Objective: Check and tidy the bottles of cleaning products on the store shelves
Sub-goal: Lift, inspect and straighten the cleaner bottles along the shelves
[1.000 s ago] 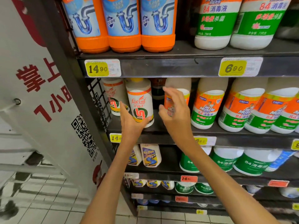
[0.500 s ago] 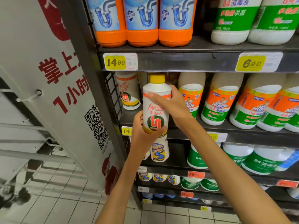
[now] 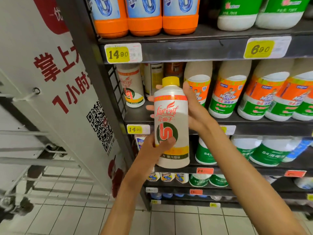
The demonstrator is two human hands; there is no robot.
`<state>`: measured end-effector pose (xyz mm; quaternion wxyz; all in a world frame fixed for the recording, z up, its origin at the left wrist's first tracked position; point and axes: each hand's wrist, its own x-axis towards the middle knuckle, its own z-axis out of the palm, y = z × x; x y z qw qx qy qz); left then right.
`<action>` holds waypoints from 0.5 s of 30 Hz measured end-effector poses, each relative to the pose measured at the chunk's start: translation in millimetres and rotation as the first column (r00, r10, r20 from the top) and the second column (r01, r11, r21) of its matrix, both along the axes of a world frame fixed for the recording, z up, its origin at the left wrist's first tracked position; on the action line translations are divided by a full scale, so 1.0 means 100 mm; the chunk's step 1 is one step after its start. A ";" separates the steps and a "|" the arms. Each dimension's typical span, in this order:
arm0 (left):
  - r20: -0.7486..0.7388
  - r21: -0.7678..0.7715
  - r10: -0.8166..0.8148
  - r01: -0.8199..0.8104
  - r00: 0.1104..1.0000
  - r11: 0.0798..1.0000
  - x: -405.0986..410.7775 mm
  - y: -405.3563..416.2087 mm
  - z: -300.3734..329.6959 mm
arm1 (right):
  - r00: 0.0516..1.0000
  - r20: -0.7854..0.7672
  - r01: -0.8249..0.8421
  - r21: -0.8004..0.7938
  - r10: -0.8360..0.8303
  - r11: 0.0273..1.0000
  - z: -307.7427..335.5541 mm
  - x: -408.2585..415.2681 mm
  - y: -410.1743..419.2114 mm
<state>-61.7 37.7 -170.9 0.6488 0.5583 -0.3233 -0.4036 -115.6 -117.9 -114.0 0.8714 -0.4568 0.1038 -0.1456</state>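
Farcent bottle (image 3: 171,122) held upright in both hands, out in front of the shelves for a check.

From the left: the left hand (image 3: 152,146) grips the bottle's lower part, thumb laid across the green-and-red logo; the bottle rises above that grip, yellow cap (image 3: 170,81) on top; the right hand (image 3: 194,107) wraps the upper body from the right, fingertips (image 3: 150,107) showing past its left edge. Lifted clear of the middle shelf (image 3: 254,128), it hangs in front of the shelf's lip, a matching bottle (image 3: 131,89) standing behind and left, the Mr Muscle bottles (image 3: 230,92) to the right. The likely slip — the smooth plastic sliding if either hand loosens while turning it. Put back carelessly, its base could nudge the crowded neighbours over.
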 end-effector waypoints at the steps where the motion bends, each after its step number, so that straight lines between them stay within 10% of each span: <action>1: -0.059 -0.021 -0.027 0.026 0.998 0.999 -0.04 0.00 -0.01 | 1.000 0.013 -0.010 0.008 0.010 1.000 -0.02 0.00 0.02; 4: -0.164 -0.023 -0.034 0.030 0.986 0.999 -0.11 0.00 -0.02 | 0.999 0.005 0.051 -0.077 -0.051 0.996 0.02 -0.01 0.06; 10: 0.136 0.055 0.096 -0.104 0.986 0.993 -0.06 -0.07 0.07 | 0.925 -0.048 0.306 -0.498 -0.378 0.811 0.25 -0.03 0.12; 15: 0.078 0.011 0.156 -0.158 0.985 0.987 -0.19 -0.03 0.13 | 0.983 -0.042 0.140 -0.456 -0.178 0.879 0.32 -0.11 0.07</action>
